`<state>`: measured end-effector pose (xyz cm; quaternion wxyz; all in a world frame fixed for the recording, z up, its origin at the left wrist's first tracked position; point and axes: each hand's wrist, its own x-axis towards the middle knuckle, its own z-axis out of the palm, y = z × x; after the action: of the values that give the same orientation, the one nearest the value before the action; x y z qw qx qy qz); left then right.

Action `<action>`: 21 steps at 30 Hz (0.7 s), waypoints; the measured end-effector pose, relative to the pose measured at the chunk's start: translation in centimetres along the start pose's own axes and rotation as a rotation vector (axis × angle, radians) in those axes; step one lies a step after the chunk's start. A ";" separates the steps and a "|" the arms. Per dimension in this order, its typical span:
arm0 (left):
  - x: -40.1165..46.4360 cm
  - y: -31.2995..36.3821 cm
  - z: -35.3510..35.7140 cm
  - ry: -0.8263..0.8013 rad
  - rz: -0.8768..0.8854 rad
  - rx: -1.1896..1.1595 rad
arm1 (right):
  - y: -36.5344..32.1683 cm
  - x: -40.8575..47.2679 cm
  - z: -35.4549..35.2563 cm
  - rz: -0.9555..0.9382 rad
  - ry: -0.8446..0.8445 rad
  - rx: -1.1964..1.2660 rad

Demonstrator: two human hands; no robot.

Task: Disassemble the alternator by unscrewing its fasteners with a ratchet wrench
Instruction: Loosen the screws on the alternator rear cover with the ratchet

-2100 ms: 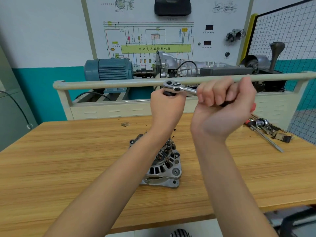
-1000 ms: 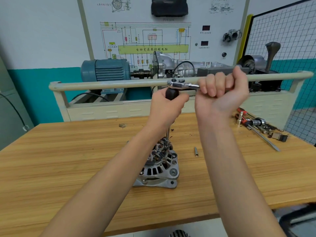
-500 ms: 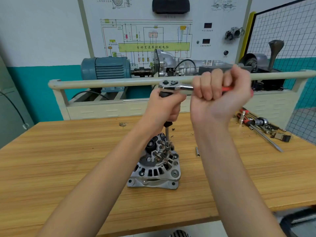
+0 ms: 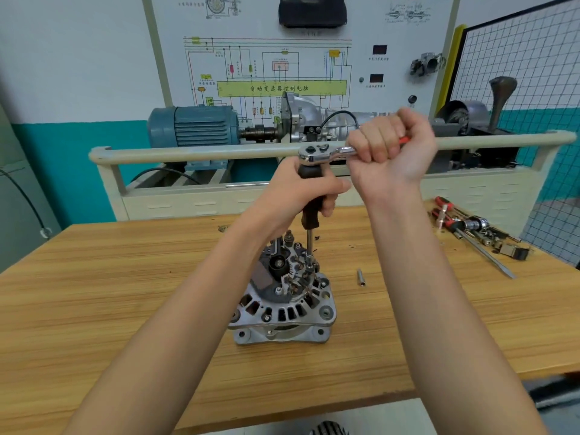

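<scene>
The table (image 4: 94,309) carries everything, and my alternator (image 4: 282,306) stands near its middle, flat on its mounting face with the finned end up, a little toward the near edge. My left hand (image 4: 301,196) is wrapped around the black handle of the extension driver (image 4: 310,215), whose thin shaft drops straight down to a fastener on top of the alternator. My right hand (image 4: 389,149) is fisted around the red grip of the ratchet wrench (image 4: 326,152), which sits across the top of that driver.

As I see it, the tall stack is the risk. With the ratchet so high above the fastener, a sideways pull could tilt the shaft, so the tip may slip off and round the head. Nothing clamps the alternator down, so a hard swing might twist or tip it. A slip could also send my knuckles into the beige rail (image 4: 188,153) just behind them.

A small loose socket (image 4: 361,277) lies on the wood just right of the alternator, where a slide could knock it away. The spare tools (image 4: 470,230) are heaped at the far right corner. I see no tray or box for freed fasteners, so they could roll off.
</scene>
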<state>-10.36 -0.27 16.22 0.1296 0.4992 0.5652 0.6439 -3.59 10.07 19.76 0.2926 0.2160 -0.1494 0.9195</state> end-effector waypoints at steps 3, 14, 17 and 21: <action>0.3 0.6 0.1 -0.201 -0.061 -0.070 | 0.2 2.1 -0.8 0.241 0.050 0.119; 0.5 -0.7 3.3 0.370 -0.030 0.048 | 0.2 -3.8 -0.7 -0.290 -0.072 -0.060; 0.4 -1.1 4.2 0.533 0.067 0.120 | 2.2 -6.8 -0.9 -0.595 -0.260 -0.253; 0.0 -1.4 3.9 0.570 0.081 0.073 | 3.3 -6.9 -0.9 -0.661 -0.373 -0.302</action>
<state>-7.84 2.57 14.51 -0.0784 0.3246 0.5812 0.7421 -0.74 4.58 15.16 0.5688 0.3699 -0.2558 0.6886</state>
